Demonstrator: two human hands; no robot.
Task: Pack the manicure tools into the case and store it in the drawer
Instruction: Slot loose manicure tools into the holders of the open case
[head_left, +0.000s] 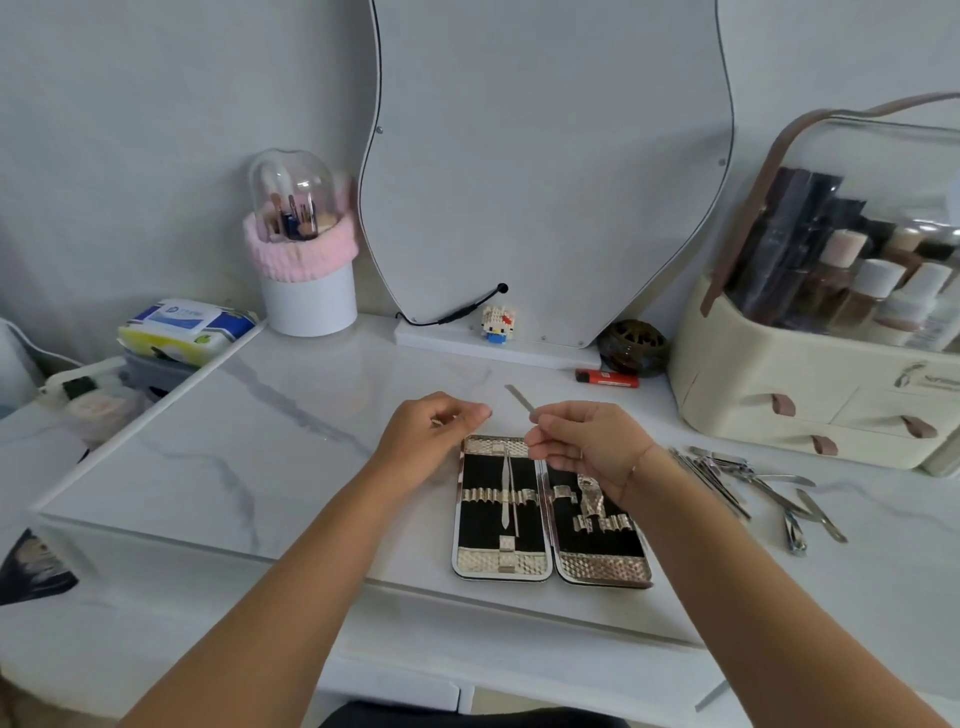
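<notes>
The case (550, 512) lies open near the bench's (291, 447) front edge. The right hand (587, 441) pinches a nail file (519, 399) above it; the left hand (434, 431) is loosely curled, holding nothing visible. More tools (753, 483) lie toward the right edge.

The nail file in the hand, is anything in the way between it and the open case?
Nothing visible blocks it. The right hand holds the nail file just above the far edge of the open case. One tool already fills a loop on the left half, but other loops look free. The left hand hovers beside that edge.
</notes>
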